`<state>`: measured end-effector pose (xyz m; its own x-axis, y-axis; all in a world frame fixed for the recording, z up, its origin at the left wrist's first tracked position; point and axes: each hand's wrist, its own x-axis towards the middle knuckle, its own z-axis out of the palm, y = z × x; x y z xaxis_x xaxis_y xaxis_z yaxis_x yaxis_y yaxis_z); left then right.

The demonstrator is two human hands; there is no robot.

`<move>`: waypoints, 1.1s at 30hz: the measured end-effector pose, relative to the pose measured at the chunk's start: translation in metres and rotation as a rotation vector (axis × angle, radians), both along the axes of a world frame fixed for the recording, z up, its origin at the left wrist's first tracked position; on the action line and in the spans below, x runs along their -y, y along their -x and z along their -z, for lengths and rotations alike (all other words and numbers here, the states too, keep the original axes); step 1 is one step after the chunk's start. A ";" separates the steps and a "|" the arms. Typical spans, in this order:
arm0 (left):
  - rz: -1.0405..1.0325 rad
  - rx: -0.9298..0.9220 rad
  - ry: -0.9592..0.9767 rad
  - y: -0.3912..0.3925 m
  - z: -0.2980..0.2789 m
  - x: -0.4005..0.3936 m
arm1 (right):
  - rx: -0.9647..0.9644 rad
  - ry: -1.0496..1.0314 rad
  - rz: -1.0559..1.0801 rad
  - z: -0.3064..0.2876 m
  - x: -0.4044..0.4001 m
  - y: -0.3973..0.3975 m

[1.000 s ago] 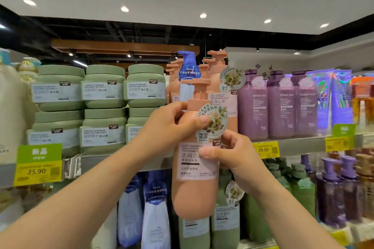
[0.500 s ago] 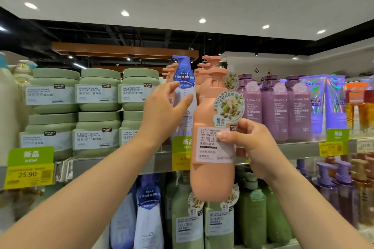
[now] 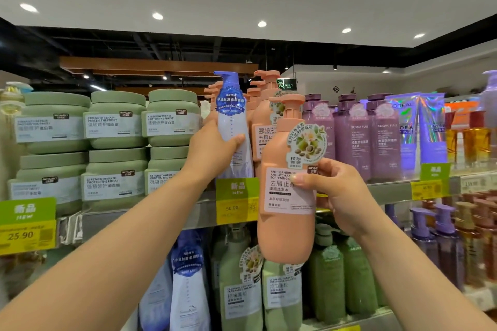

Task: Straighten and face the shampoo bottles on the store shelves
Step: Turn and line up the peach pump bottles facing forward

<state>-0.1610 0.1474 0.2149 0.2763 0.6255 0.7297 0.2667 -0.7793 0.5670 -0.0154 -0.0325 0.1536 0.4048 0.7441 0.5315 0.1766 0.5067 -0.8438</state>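
Shampoo bottles on the upper shelf point(image 3: 390, 189) were mid-sort, and two of them were in hand. Furthest left, the green jars point(image 3: 115, 118) stood stacked in two tiers with labels forward and needed nothing. Next came the left hand point(image 3: 212, 150), wrapped around the lower body of the blue pump bottle point(image 3: 232, 126), which stood at the shelf front among the peach pump bottles point(image 3: 265, 115), where it looked misplaced; its likely home was the lower tier, where similar blue bottles point(image 3: 185, 285) showed. Lifting it straight up before drawing it out would have spared the neighbours a knock. To the right, the right hand point(image 3: 338, 196) grasped the peach bottle point(image 3: 287, 196) by its side, thumb across the label, holding it out in front of the shelf edge and clear of any surface, label toward the camera. It probably belonged in the slot the blue one occupied, set upright and flush with the row. Purple bottles point(image 3: 352, 137) beyond already faced forward.
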 end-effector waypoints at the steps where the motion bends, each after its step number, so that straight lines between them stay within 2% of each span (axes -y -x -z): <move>1: -0.006 -0.005 -0.002 -0.001 -0.001 0.001 | -0.002 0.000 0.003 0.001 0.001 0.000; 13: -0.031 0.035 0.084 -0.006 -0.001 0.012 | -0.011 0.003 0.023 -0.002 0.001 -0.001; 33: -0.076 -0.061 0.037 0.001 -0.010 0.018 | 0.004 0.008 0.029 -0.009 -0.007 -0.007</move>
<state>-0.1618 0.1290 0.2249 0.2698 0.6723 0.6894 0.3592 -0.7345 0.5758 -0.0085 -0.0255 0.1623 0.4243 0.7359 0.5276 0.1951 0.4947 -0.8469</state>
